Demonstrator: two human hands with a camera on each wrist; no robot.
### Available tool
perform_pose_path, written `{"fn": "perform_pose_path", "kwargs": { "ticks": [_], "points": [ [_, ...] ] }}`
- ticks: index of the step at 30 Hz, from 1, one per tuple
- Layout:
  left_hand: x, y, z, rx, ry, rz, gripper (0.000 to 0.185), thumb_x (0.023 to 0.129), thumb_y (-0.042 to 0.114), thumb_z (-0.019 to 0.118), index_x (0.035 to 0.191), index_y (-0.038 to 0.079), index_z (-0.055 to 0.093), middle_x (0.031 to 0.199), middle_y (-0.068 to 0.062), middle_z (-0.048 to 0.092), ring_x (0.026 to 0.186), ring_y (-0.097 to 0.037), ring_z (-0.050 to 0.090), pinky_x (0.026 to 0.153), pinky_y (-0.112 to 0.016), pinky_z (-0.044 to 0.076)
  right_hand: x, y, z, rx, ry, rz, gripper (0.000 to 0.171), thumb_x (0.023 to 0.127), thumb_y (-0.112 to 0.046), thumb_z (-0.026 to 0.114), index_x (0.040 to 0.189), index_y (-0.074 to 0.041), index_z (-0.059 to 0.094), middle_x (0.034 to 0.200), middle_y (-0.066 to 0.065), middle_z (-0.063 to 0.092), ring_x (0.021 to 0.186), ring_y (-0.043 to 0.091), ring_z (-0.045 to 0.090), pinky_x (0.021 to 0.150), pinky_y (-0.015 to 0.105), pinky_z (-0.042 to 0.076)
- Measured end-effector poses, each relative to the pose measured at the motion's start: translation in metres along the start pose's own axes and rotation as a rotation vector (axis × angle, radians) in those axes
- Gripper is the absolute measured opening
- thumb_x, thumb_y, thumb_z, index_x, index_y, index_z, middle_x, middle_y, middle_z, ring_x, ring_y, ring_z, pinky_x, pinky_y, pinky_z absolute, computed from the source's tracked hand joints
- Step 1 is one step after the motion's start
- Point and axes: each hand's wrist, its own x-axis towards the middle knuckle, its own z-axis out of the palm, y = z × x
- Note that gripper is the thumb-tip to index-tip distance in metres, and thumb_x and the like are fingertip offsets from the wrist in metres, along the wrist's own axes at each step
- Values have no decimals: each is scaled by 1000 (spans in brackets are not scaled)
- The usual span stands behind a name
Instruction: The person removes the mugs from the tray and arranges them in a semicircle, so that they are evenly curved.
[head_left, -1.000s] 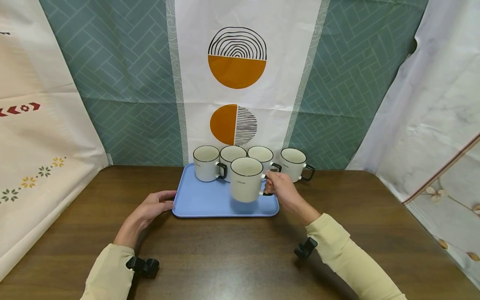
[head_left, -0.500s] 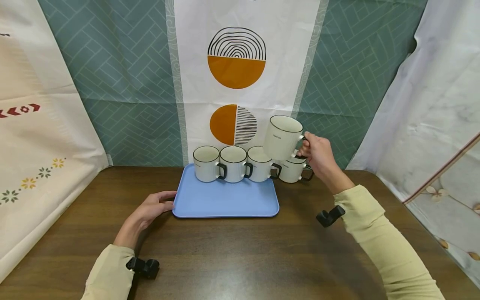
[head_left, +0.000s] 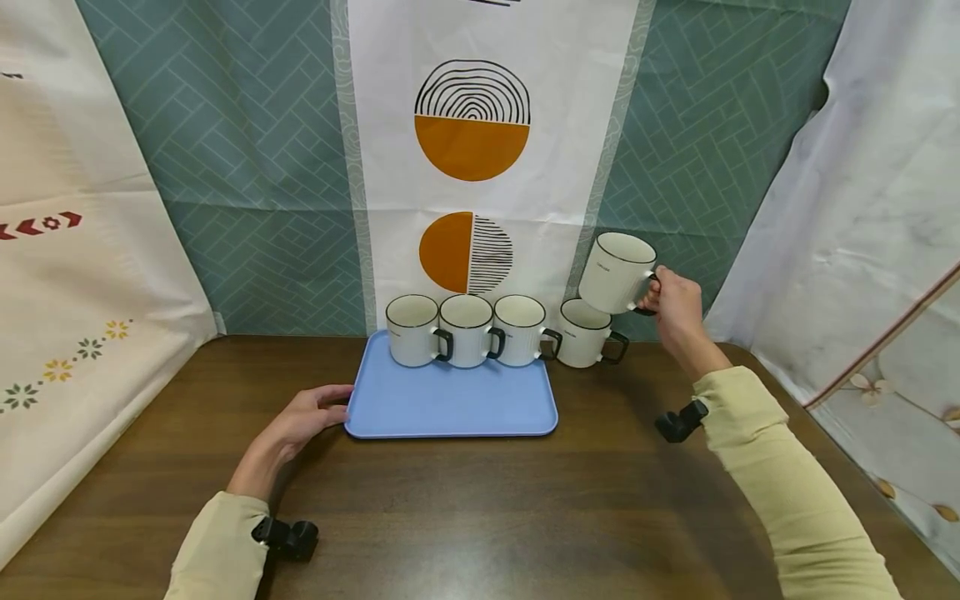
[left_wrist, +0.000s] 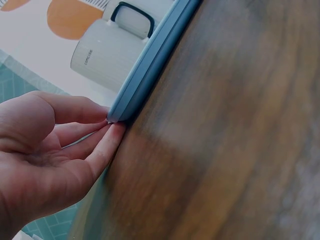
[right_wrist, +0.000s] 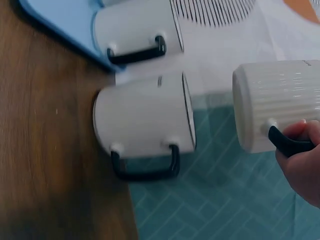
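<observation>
My right hand (head_left: 677,310) grips the black handle of a white, dark-rimmed mug (head_left: 617,271), lifted above table height and slightly tilted. It hangs above and to the right of another mug (head_left: 581,335), which stands upright on the table just right of the blue tray (head_left: 453,408). In the right wrist view, my fingers curl round the lifted mug's handle (right_wrist: 290,144). At the tray's front left corner, my left hand (head_left: 303,419) pinches the rim, thumb and fingertips on the edge (left_wrist: 125,107) in the left wrist view.
Along the tray's back edge stand three matching mugs, a left one (head_left: 412,333), a middle one (head_left: 467,333) and a right one (head_left: 519,333), handles to the right. A patterned cloth (head_left: 262,208) hangs behind the brown wooden table (head_left: 450,517).
My right hand has raised the mug from over the tray's front right part and carried it rightward, past the mug standing on the table. My left hand stays at the tray.
</observation>
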Motion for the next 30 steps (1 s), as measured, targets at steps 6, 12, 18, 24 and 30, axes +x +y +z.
{"fn": "perform_pose_path", "kwargs": {
  "ticks": [6, 12, 18, 24, 30],
  "points": [
    [-1, 1, 0, -1, 2, -9, 54, 94, 3, 56, 142, -11, 36, 144, -33, 34, 125, -41, 41, 106, -55, 30, 10, 7, -21, 43, 123, 19, 42, 104, -14, 38, 62, -7, 43, 53, -3, 35, 48, 11, 32, 54, 22, 40],
    [-1, 1, -1, 5, -6, -13, 55, 95, 4, 56, 143, -11, 34, 145, -33, 33, 126, -42, 39, 106, -56, 29, 15, 17, -39, 13, 223, 53, 37, 102, -13, 37, 66, -5, 43, 59, -2, 38, 49, 9, 32, 51, 21, 39],
    [-1, 2, -1, -10, -8, -22, 54, 95, 4, 55, 143, -11, 34, 145, -33, 32, 128, -42, 37, 107, -56, 28, 17, 28, -53, -23, 282, 93, 40, 100, -9, 35, 61, -7, 40, 57, -4, 39, 46, 8, 33, 48, 20, 40],
    [-1, 2, -2, -10, -6, -23, 54, 95, 4, 55, 143, -11, 35, 145, -32, 33, 129, -42, 37, 108, -56, 27, 10, 39, -60, -69, 262, 127, 40, 99, -7, 33, 61, -5, 41, 53, -3, 38, 43, 8, 35, 47, 20, 42],
    [1, 1, -1, -13, 0, -22, 53, 95, 4, 55, 143, -11, 35, 145, -32, 34, 128, -40, 39, 107, -53, 29, 6, 61, -71, -121, 278, 147, 39, 100, -9, 34, 62, -6, 44, 54, -5, 40, 44, 6, 37, 48, 19, 43]
  ]
}}
